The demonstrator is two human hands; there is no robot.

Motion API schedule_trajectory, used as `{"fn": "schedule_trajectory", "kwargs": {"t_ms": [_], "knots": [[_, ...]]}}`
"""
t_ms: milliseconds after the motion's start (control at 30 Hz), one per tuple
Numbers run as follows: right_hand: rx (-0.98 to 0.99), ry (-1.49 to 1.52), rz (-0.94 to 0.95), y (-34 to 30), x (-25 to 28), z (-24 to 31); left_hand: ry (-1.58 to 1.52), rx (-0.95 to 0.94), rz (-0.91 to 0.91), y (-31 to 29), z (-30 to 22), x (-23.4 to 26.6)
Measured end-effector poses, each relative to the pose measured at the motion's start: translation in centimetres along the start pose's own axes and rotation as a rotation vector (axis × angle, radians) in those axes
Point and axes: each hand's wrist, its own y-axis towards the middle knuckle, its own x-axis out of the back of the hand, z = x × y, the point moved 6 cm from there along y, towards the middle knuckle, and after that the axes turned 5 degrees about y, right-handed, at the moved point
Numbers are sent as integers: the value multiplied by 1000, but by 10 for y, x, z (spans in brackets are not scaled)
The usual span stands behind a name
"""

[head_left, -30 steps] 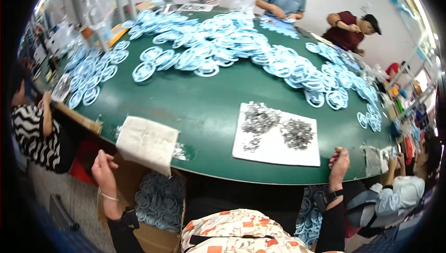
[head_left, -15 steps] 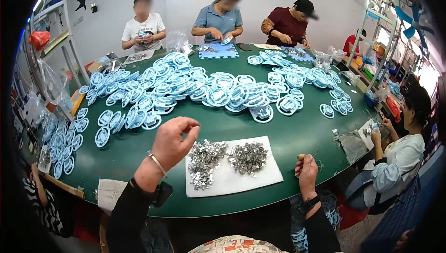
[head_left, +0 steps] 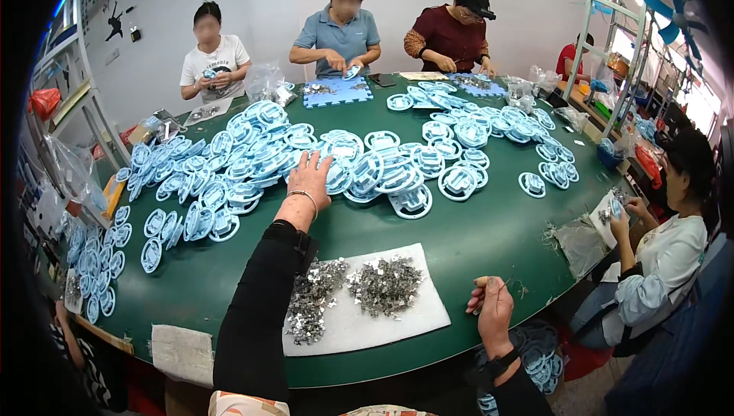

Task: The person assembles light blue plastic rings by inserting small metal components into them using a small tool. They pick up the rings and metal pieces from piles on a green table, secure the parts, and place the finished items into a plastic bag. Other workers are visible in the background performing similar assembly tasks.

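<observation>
My left hand (head_left: 310,179) is stretched out, fingers apart, over the near edge of a long heap of light-blue round plastic parts (head_left: 256,141). Its fingertips reach parts in the middle of the heap; whether they touch is hard to tell. Close to my body lies a white foam board (head_left: 417,324) bearing two piles of small silvery metal pieces (head_left: 386,286). To the right of that board, my right hand (head_left: 493,309) is closed above the table's edge. A thin dark tip seems to show near its fingers, but what it holds is too small to make out.
Across the green table (head_left: 459,248) three people work, two of them at blue foam mats (head_left: 336,91). Another person sits at the right with a part in hand. More blue parts (head_left: 95,263) lie at the left edge, near a pale folded cloth (head_left: 182,351).
My left hand has moved forward from above the foam board to the heap, and its fingers have spread. My right hand stays closed beside the board. The view has shifted slightly.
</observation>
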Motion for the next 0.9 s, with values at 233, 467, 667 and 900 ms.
{"fn": "schedule_trajectory", "kwargs": {"t_ms": [233, 467, 667, 900], "knots": [[-15, 17, 27, 2, -5, -7, 144, -78, 27, 8, 5, -33], [26, 30, 20, 1, 4, -3, -1, -147, -28, 6, -5, -21], [39, 12, 4, 0, 4, -4, -333, -48, -157, -15, 15, 17], [88, 50, -60, 3, 9, -6, -1398, 144, 273, -69, 5, 35]]}}
